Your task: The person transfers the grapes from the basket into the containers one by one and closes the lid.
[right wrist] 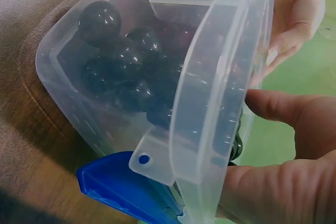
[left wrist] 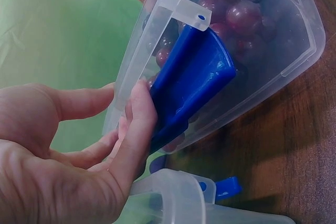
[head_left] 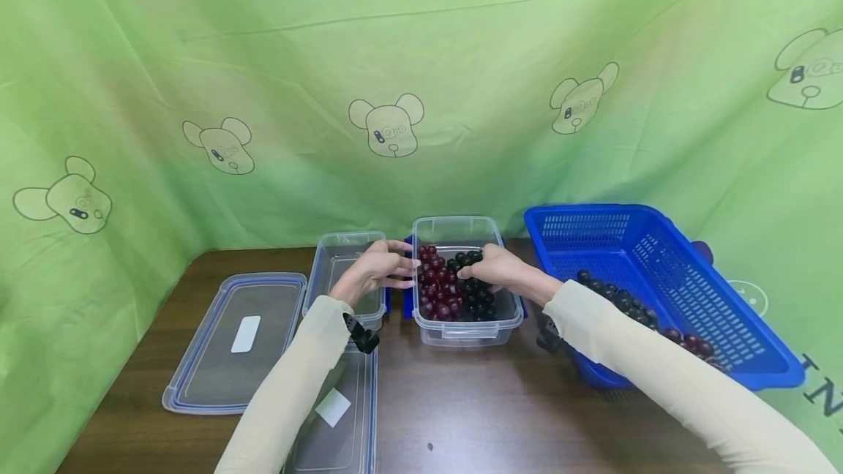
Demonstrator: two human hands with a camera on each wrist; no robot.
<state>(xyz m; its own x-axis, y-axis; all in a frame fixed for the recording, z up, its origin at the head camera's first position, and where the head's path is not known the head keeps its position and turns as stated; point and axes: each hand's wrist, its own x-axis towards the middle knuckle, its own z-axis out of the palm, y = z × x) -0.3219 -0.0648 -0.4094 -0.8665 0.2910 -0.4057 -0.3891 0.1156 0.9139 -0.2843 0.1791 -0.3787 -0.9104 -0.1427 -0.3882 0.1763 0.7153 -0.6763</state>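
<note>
A clear plastic box (head_left: 461, 333) with blue side clips holds a bunch of red grapes (head_left: 436, 287) on its left and a bunch of black grapes (head_left: 481, 302) on its right. My right hand (head_left: 497, 267) reaches over the right rim and holds the black grapes between thumb and fingers; its fingertips are partly hidden inside. At the left wall, my left hand (head_left: 385, 267) has its fingers spread and fairly straight. In the left wrist view, its fingertips touch the rim by the hanging blue clip (left wrist: 194, 77).
Another clear box (head_left: 345, 240) stands left of the filled one. Two clear lids (head_left: 211, 379) (head_left: 329, 448) lie at the left and front left. On the right, a blue basket (head_left: 691, 269) contains more black grapes (head_left: 615, 295) and red grapes (head_left: 691, 342). A green curtain (head_left: 461, 189) hangs behind.
</note>
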